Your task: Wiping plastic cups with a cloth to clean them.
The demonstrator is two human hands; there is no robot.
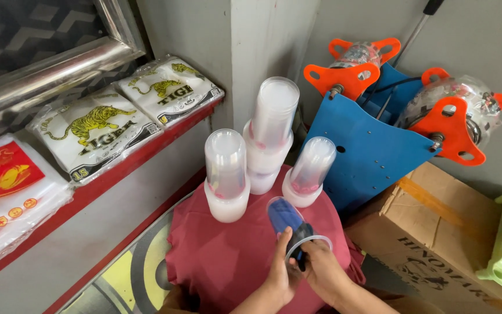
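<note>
Fingers (286,237) of the left hand (280,273) were curled around a clear plastic cup (290,224) at the lower centre of the frame; the cup lay tilted, its closed end pointing up and to the left, and something dark blue showed inside it; the right hand (321,268) gripped the rim end of the same cup from the right side, its fingers closed on it, so both hands held this one cup just above the dark red cloth (228,261). That cloth covered a round worktop in the lower middle of the frame; on it, above the hands, stood three stacks of clear cups, all upside down: a left stack (226,174), a tall middle stack (269,134) close to the grey wall (251,35), and a smaller right stack (307,171), near to the held cup but apart from it. At the right of the frame a blue panel (361,151) leaned with orange brackets (344,78) and clear round parts on it; a cardboard box (431,227) sat below it; at the upper left, white plastic packets with a yellow tiger picture (97,136) lay on a red ledge (117,174).
</note>
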